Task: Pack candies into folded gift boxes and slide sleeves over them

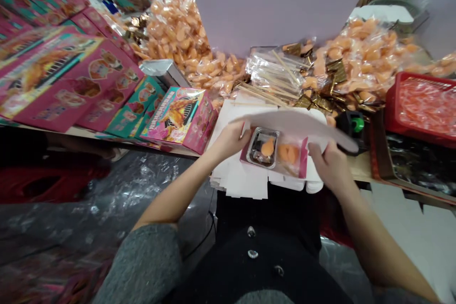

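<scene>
The open box [304, 157] sits in front of the person on a stack of white card [245, 186], between both hands, which likely keeps its contents level and in easy reach. Its foil tray [261, 164] lies on the left side, with orange pieces [288, 153] beside it. The left hand [235, 138] pinches the white flap [285, 119] near its left end, seemingly to control the curved card from that side. The right hand [332, 164] is at the other end, thumb apart from the bent fingers; the flap is blurred there, so I cannot tell whether they grip it.
</scene>
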Demonstrator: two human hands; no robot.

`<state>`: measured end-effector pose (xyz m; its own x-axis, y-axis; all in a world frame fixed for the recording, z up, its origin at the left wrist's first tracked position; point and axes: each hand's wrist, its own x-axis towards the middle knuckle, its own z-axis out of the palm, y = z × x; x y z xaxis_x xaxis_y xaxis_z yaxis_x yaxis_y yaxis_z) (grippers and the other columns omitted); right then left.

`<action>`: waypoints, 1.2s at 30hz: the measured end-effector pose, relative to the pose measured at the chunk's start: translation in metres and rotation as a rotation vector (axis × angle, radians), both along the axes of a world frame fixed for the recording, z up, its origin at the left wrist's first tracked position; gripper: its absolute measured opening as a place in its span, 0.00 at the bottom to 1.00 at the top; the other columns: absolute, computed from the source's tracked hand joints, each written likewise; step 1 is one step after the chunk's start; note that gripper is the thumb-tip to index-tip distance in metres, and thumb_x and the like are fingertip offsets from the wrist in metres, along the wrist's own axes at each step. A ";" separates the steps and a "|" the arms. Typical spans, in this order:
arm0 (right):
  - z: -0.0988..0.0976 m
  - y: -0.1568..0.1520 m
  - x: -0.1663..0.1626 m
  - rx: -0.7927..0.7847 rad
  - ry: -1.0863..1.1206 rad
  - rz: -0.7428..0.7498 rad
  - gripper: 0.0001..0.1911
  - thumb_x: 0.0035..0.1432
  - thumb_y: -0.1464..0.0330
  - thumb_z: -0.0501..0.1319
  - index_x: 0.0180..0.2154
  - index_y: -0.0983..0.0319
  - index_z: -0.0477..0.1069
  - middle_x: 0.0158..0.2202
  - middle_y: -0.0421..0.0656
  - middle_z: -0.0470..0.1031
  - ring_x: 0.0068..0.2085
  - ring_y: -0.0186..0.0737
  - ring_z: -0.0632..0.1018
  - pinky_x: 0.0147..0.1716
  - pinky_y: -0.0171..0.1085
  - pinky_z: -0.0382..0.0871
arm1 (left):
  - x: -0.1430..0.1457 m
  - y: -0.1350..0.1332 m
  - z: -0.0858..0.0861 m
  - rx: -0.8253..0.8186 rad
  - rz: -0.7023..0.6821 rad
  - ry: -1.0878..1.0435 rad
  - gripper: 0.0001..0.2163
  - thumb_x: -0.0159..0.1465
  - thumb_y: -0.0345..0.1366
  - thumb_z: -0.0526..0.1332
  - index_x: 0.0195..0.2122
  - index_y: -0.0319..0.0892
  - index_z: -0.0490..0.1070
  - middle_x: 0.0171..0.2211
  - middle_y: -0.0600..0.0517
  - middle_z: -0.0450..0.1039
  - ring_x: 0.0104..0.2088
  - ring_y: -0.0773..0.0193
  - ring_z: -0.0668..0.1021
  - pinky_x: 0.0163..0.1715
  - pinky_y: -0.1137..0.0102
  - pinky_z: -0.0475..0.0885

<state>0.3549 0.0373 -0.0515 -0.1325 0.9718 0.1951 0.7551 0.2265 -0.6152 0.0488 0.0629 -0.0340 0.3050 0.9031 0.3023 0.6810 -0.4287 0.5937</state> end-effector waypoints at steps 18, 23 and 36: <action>0.012 0.016 0.019 -0.187 0.262 0.281 0.26 0.57 0.56 0.65 0.54 0.62 0.69 0.48 0.50 0.76 0.46 0.46 0.77 0.45 0.44 0.74 | -0.009 0.005 -0.021 -0.361 0.039 -0.454 0.30 0.52 0.49 0.71 0.54 0.45 0.68 0.51 0.43 0.76 0.54 0.44 0.76 0.54 0.50 0.72; 0.065 0.052 0.041 -0.090 0.095 0.194 0.36 0.61 0.53 0.59 0.65 0.64 0.59 0.45 0.50 0.76 0.40 0.42 0.76 0.40 0.40 0.72 | 0.006 0.009 -0.036 -0.379 0.114 -0.582 0.28 0.49 0.46 0.72 0.50 0.48 0.67 0.48 0.46 0.76 0.51 0.47 0.78 0.53 0.52 0.73; 0.078 0.047 0.020 0.155 -0.271 0.232 0.16 0.65 0.63 0.51 0.41 0.60 0.75 0.36 0.44 0.80 0.32 0.38 0.78 0.32 0.32 0.63 | 0.011 0.001 -0.045 -0.322 0.041 -0.603 0.29 0.51 0.46 0.73 0.51 0.42 0.66 0.47 0.46 0.73 0.50 0.53 0.76 0.51 0.60 0.72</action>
<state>0.3745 0.0845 0.0270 -0.4122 0.8717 0.2651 0.8033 0.4850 -0.3456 0.0594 0.0640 -0.0793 0.1311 0.9837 0.1231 0.2033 -0.1482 0.9678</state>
